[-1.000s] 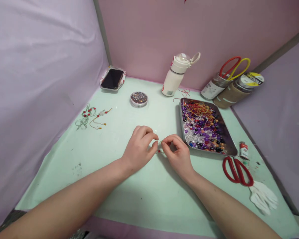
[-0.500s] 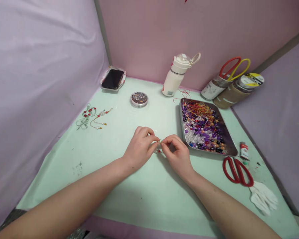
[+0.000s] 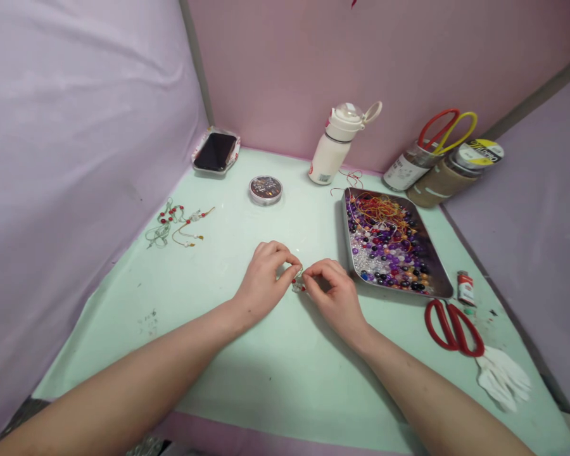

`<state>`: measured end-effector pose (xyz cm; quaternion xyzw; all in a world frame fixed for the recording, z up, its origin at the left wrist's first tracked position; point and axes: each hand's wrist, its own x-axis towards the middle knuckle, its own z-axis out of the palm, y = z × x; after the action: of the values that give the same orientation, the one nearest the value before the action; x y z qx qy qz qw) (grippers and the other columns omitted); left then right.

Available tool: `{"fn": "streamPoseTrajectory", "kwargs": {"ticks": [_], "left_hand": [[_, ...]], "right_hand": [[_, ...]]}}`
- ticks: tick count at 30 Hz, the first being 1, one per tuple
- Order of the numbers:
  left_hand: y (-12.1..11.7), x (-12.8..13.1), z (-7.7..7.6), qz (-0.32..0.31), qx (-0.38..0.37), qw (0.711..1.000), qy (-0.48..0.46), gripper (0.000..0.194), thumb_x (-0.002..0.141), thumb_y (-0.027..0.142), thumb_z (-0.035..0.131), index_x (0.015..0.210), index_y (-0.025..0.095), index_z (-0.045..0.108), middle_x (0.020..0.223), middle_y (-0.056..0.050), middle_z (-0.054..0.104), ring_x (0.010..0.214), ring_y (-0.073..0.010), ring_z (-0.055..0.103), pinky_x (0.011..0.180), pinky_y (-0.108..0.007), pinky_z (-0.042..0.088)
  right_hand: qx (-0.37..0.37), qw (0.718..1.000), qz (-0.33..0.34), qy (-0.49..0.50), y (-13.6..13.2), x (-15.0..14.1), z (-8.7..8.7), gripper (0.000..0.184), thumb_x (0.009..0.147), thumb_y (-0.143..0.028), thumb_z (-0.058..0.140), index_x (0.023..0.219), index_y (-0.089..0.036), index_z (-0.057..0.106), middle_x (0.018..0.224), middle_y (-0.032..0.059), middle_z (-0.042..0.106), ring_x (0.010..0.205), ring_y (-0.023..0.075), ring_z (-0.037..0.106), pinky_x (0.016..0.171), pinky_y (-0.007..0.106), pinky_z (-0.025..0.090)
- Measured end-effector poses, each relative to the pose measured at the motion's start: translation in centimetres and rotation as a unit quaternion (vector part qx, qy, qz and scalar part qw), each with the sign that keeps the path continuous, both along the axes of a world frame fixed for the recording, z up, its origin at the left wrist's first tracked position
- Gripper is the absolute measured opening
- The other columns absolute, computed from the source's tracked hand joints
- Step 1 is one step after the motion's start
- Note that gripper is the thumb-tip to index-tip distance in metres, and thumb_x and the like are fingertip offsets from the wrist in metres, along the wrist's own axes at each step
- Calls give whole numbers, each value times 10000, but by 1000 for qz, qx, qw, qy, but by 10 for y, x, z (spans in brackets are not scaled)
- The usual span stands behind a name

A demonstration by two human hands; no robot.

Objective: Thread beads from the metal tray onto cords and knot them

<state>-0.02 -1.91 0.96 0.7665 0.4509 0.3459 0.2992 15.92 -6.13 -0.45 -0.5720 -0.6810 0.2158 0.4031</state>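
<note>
Near the middle of the table, my left hand point(image 3: 267, 277) pinches a thin green cord between thumb and fingertips. Close on its right, my right hand point(image 3: 335, 292) is also closed in a pinch on the cord, its fingertips slightly apart from the left ones. Between the two hands hangs a small beaded piece point(image 3: 298, 285) with red beads and a clear bead, partly covered by the fingers. Off to the left lies a beaded cord necklace point(image 3: 173, 218) of green cord with red beads and tan tassel ends.
A metal tray point(image 3: 437, 266) of mixed beads and tangled thread stands right of my hands. Beyond it are a white bottle point(image 3: 331, 152) and jars point(image 3: 411, 166) with scissors handles. Red scissors point(image 3: 456, 329), a lighter point(image 3: 465, 288), white gloves point(image 3: 502, 379), a round tin point(image 3: 265, 189) and a phone point(image 3: 215, 152) lie around.
My fingertips have drawn slightly apart, the left ones moving a little left. More of the beaded piece shows between the hands.
</note>
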Motion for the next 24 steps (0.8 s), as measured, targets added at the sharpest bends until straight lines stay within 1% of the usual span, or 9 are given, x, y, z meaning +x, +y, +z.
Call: {"fn": "streamPoseTrajectory", "kwargs": {"ticks": [2, 4, 7, 9, 12, 16, 20, 22, 24], "left_hand": [[1, -1, 1, 11, -14, 1000, -10, 98, 836, 162, 573, 793, 204, 650, 871, -28, 589, 924, -193, 515, 831, -361, 442], [1, -1, 1, 16, -23, 1000, -15, 96, 835, 168, 575, 795, 203, 654, 872, -31, 594, 925, -194, 519, 823, -360, 444], [0, 0, 2, 8, -24, 999, -22, 91, 831, 169, 582, 798, 203, 659, 872, -32, 596, 929, -193, 524, 846, -369, 443], [-1, 1, 2, -1, -21, 999, -27, 90, 826, 167, 587, 802, 207, 664, 881, -30, 596, 934, -190, 527, 863, -372, 443], [0, 1, 1, 6, -21, 999, -27, 88, 819, 165, 595, 789, 207, 667, 884, -30, 600, 936, -189, 531, 859, -367, 444], [4, -1, 0, 33, -22, 999, -30, 81, 822, 189, 596, 790, 203, 669, 876, -35, 609, 927, -191, 540, 824, -354, 455], [6, -2, -3, 32, -34, 998, -39, 96, 815, 174, 561, 812, 196, 654, 888, -32, 630, 902, -179, 571, 790, -337, 474], [6, -2, -3, 19, -65, 996, -52, 174, 787, 119, 524, 899, 192, 636, 934, -36, 645, 859, -161, 598, 737, -311, 491], [7, -3, -2, -10, -90, 994, -60, 320, 741, 69, 514, 1024, 189, 602, 1000, -46, 650, 845, -149, 617, 721, -294, 504]], "right_hand": [[5, 1000, -5, -1, 0, 0, 0, 129, 832, -165, 554, 718, -222, 573, 736, 9, 610, 764, 186, 544, 732, 342, 408], [9, 1000, -12, 0, 0, -1, -2, 67, 821, -169, 579, 796, -226, 603, 799, 21, 621, 807, 194, 552, 753, 347, 411], [17, 999, -24, -15, 0, -2, -2, 89, 811, -201, 625, 892, -236, 636, 870, 29, 634, 860, 205, 552, 768, 353, 398], [16, 999, -27, -35, 1, -3, -1, 27, 827, -220, 623, 830, -238, 643, 824, 16, 640, 843, 203, 547, 757, 353, 372], [10, 998, -24, -52, 1, -4, 1, 130, 849, -218, 599, 723, -233, 624, 752, -2, 643, 809, 193, 542, 749, 354, 340], [10, 999, -18, -45, 0, -4, 2, 136, 846, -199, 594, 716, -233, 613, 745, -5, 651, 793, 191, 543, 756, 356, 345], [12, 1000, -8, -26, 0, -3, 0, 135, 858, -197, 573, 733, -233, 608, 746, 5, 647, 790, 197, 537, 752, 354, 373], [15, 1000, -5, -20, 0, -3, 0, 142, 861, -189, 566, 731, -234, 603, 747, 5, 644, 791, 196, 533, 751, 354, 381], [16, 1000, -5, -18, 0, -2, 0, 151, 860, -184, 564, 721, -234, 597, 740, 4, 637, 786, 195, 530, 746, 354, 384]]}}
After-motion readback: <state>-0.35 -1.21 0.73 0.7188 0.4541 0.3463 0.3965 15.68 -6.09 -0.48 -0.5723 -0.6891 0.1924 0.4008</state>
